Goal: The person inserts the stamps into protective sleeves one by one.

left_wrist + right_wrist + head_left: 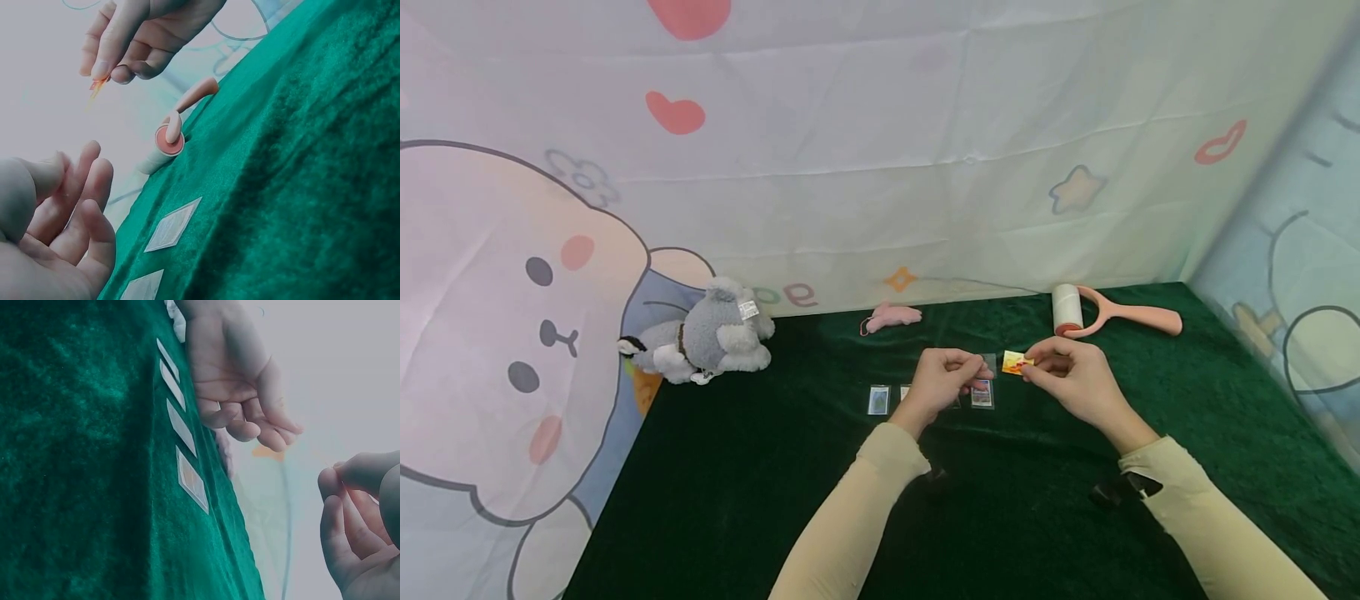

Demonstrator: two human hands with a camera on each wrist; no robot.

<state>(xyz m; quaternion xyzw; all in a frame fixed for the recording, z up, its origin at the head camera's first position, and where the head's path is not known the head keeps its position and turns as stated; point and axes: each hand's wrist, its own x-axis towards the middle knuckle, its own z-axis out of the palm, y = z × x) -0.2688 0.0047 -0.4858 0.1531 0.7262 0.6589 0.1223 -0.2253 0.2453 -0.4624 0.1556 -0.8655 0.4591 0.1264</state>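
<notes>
My right hand point(1071, 379) pinches a small yellow-and-orange card point(1015, 362) between thumb and fingertips, held up over the green cloth. Just left of it, my left hand point(942, 379) pinches a clear plastic sleeve point(990, 362) with thumb and forefinger; the sleeve is faint against the cloth. The card and the sleeve face each other across a narrow gap. Below the left hand, several sleeved cards lie in a row, among them a bluish one point(878, 400) at the left end and another card point(982, 395) at the right end. The left hand partly covers the middle ones.
A grey plush toy point(722, 333) lies at the back left of the green cloth point(760, 475). Behind the cards is a small pink pig-shaped item point(891, 317). A lint roller point(1066, 311) with a peach handle lies at the back right, near the printed curtain point(850, 167).
</notes>
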